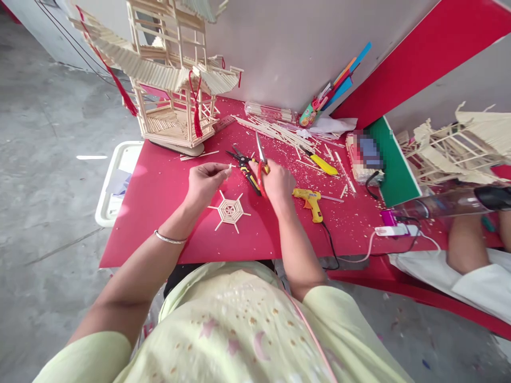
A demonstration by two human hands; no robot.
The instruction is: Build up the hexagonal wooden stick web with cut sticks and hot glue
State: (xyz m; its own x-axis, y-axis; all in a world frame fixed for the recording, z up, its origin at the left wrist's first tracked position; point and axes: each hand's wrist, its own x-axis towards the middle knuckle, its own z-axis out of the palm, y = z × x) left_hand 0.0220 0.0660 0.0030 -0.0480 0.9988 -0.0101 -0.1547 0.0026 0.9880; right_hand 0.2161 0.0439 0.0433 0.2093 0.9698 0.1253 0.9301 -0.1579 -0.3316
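- Scissors (260, 159) with red handles are sitting in the right hand (277, 183), blades pointing up and away over the red table (159, 213); that grip is closing around the handles.
- Left hand (204, 181) is pinching a short thin stick (228, 166) between fingertips, its grip narrow, just beside the scissors.
- Stick web (230, 211) is lying flat on the table below both hands.
- Yellow glue gun (310, 201) is lying right of the right hand.
- Black pliers (243, 162) are lying between the hands.
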